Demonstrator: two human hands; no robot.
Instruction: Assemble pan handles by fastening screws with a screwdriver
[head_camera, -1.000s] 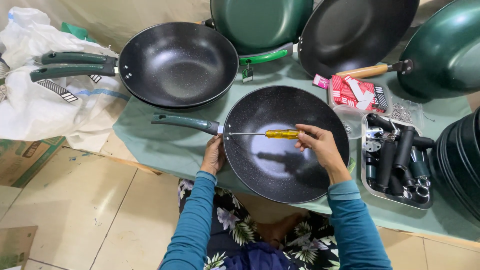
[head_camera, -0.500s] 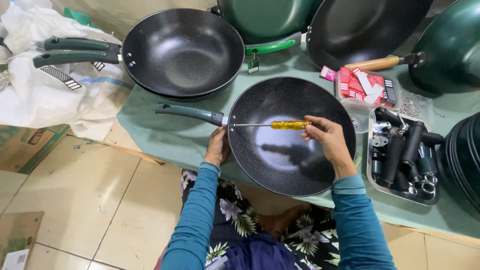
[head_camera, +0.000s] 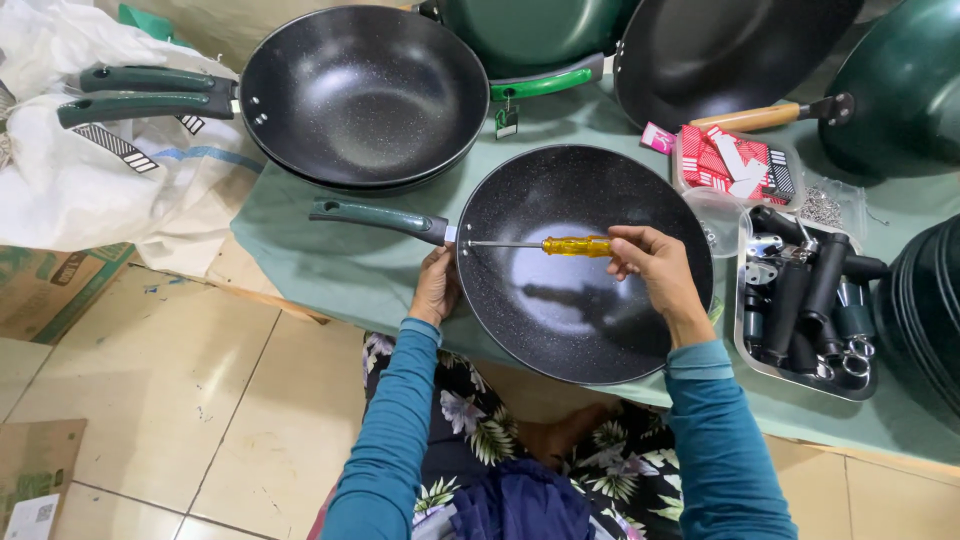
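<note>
A: Status on the pan?

B: Black speckled frying pan (head_camera: 585, 265) sits on the green-covered table (head_camera: 330, 270), at the near edge, its dark green handle (head_camera: 380, 216) pointing left. Left hand (head_camera: 436, 288) is wrapped around the rim right by the handle joint, fingers curled shut on it. Right hand (head_camera: 652, 268) is closed on the yellow handle of a screwdriver (head_camera: 530, 244); the shaft runs level across the pan, tip at the handle joint.

A: Packages, labels?

B: One clear plastic box (head_camera: 735, 168) with red-and-white packets, just beyond the pan's right rim. One small clear bag of screws (head_camera: 825, 207) beside it. One hang tag (head_camera: 507, 120) dangling under a bright green handle (head_camera: 545, 82) at the back. White sack (head_camera: 110, 190) far left with a striped black-and-white label (head_camera: 115, 148). Cardboard boxes on the floor, one (head_camera: 45, 290) under the sack, one (head_camera: 35, 480) at bottom left.

A: Counts?

B: One metal tray (head_camera: 800, 375) of black handles and fittings, too jumbled to count. Two stacked pans (head_camera: 365, 95) back left, two green handles (head_camera: 145, 92). One wooden-handled pan (head_camera: 725, 55) back right. Black stack (head_camera: 925, 310) at the right edge, count unclear.
</note>
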